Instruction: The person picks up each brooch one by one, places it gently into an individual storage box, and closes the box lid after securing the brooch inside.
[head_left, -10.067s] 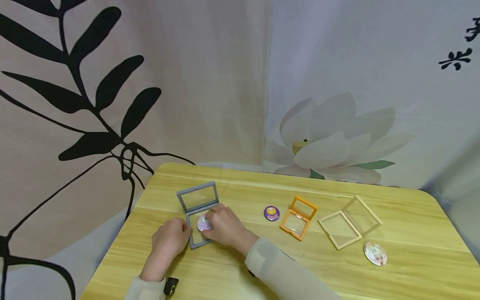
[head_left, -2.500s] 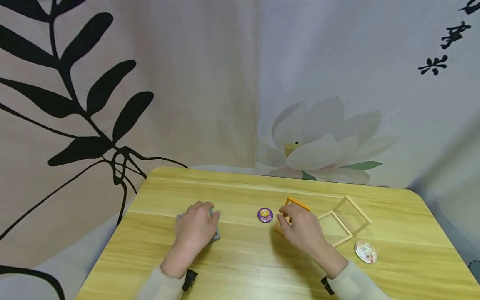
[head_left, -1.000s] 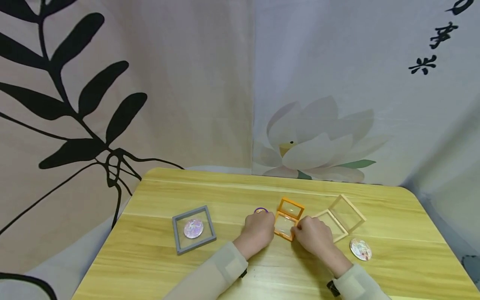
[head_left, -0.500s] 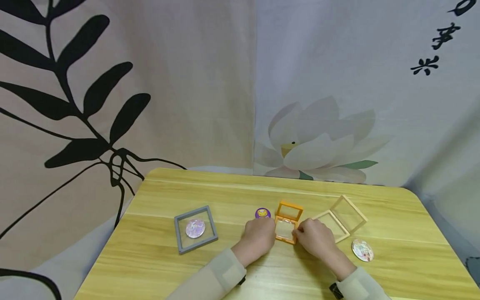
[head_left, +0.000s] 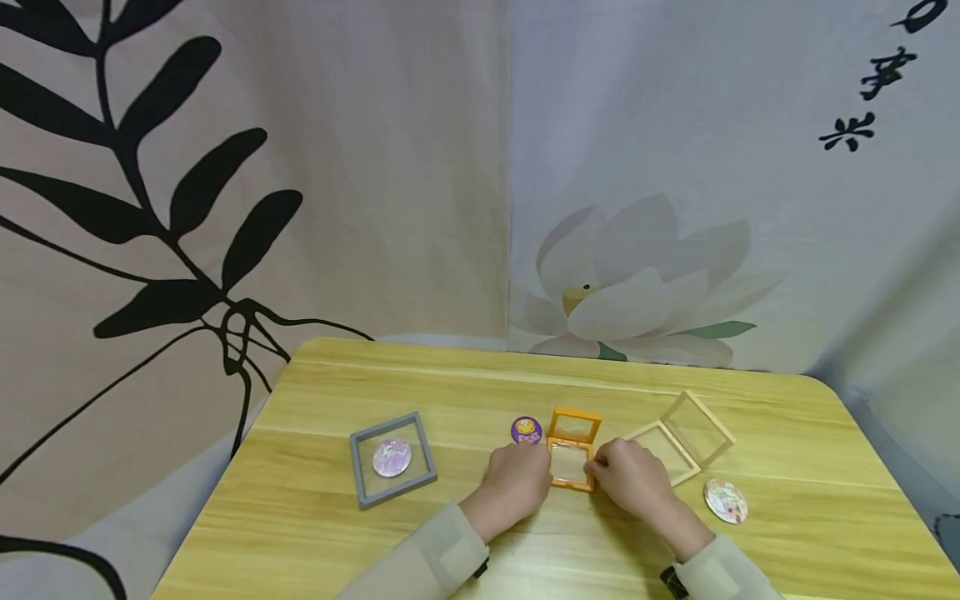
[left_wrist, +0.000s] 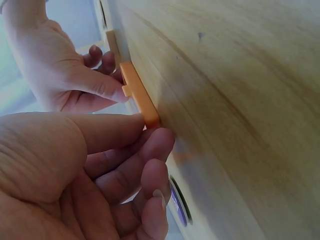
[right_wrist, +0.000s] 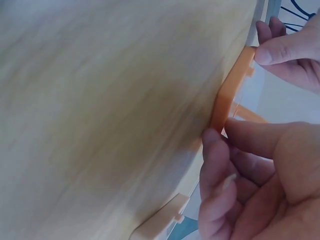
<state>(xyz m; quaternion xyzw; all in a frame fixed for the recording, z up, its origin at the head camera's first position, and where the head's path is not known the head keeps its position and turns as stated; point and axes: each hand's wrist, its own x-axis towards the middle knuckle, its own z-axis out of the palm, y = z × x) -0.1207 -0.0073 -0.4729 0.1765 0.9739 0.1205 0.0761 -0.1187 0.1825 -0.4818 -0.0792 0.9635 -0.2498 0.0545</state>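
An orange hinged display case [head_left: 572, 485] lies on the table with its clear-windowed lid [head_left: 576, 412] raised at the back. At its left side, my left hand [head_left: 517, 481] pinches a front corner between thumb and fingers, as the left wrist view shows on the orange edge [left_wrist: 139, 95]. Opposite, my right hand [head_left: 633, 475] pinches the other front corner; the right wrist view has the same orange rim [right_wrist: 232, 87] between thumb and fingertip. Just behind my left hand is a round purple badge [head_left: 526, 428], partly covered in the head view.
To the left, a closed grey case [head_left: 358, 467] has a round pinkish iridescent badge [head_left: 392, 458] inside. A cream case [head_left: 711, 417] stands unfolded right of my right hand. Near it lies a round white patterned badge [head_left: 725, 501]. A printed curtain [head_left: 420, 208] hangs behind the table.
Earlier the grey case was unfolded, with my right hand holding the pinkish badge in it; it is now closed. Both hands have moved to the orange case, which has turned slightly and shifted nearer.
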